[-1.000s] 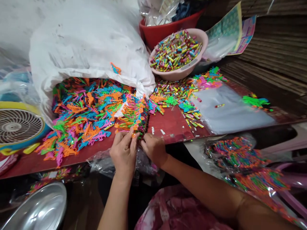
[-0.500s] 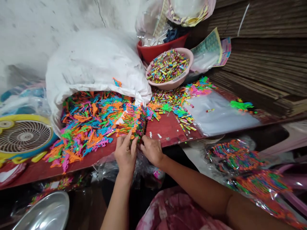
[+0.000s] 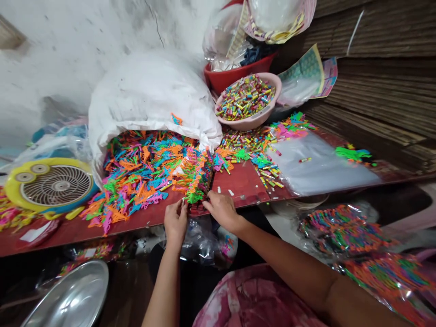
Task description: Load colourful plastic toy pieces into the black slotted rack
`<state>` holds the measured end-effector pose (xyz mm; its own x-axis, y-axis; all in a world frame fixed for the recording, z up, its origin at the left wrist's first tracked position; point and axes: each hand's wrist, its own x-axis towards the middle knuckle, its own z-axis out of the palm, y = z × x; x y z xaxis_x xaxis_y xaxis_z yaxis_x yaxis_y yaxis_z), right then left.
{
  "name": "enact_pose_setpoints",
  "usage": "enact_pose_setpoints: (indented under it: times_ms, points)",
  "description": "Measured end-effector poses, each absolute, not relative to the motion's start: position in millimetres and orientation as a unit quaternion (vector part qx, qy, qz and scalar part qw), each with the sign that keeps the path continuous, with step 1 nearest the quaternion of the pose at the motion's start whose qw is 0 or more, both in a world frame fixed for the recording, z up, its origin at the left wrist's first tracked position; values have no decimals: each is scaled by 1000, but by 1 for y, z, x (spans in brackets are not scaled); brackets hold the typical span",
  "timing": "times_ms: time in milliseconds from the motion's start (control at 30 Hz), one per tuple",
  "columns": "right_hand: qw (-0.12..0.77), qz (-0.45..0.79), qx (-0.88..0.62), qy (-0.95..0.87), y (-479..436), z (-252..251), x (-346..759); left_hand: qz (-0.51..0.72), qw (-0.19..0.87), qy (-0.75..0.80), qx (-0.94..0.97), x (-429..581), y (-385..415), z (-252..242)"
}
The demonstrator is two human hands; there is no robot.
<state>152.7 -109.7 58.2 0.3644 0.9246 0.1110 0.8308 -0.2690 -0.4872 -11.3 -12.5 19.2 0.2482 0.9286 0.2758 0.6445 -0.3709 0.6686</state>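
Head view: your left hand (image 3: 175,221) sits at the near end of a stack of plastic shapes (image 3: 199,181), fingers curled and bunched against it. Can't tell if it's pinching anything (fingertips are mostly hidden). Your right hand (image 3: 221,210) lies over the stack's near right side, fingers together and angled down onto it, no clear pinch either.

The stack stands on the near edge of a dark-red board (image 3: 245,181), between your hands and running toward the far side. It's mixed orange, green and pink, with a darker section low down at the near end (too cluttered to tell what that is).

Handling, my read: thin, light pieces, fairly stiff but likely to snap at the narrow bits. Their cut-out shapes will snag on each other, so grip low on both sides of the stack, not by single protruding pieces.

Left of the stack, a loose pile of plastic shapes (image 3: 136,177) spills from a white sack (image 3: 150,91). Far right, a pink basin (image 3: 247,97) holds small wrapped sticks — more lie scattered by a clear plastic sheet (image 3: 323,163). Filled plastic bags (image 3: 344,229) sit near right, below the board.
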Motion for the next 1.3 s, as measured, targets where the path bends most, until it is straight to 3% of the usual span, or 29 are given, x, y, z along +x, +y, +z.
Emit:
enact_pose_setpoints:
  times_ms: [233,400,567,800,1100,1300]
  points:
    - [260,27,-808,-527,-120,58,219,264,184,527,787,6,-10,26]
    - [212,-24,-842,-496,-99,75,270,238,171,542,788,21,-24,27]
    - [155,27,-860,-486,-65,82,279,234,206,530,788,40,-48,29]
    - [178,82,-854,-482,-48,76,302,241,246,484,805,67,-83,35]
    - [344,83,-834,-423,-104,64,340,203,328,403,830,101,-108,42]
    - [629,204,-701,-269,-163,51,328,193,334,340,858,120,-110,40]
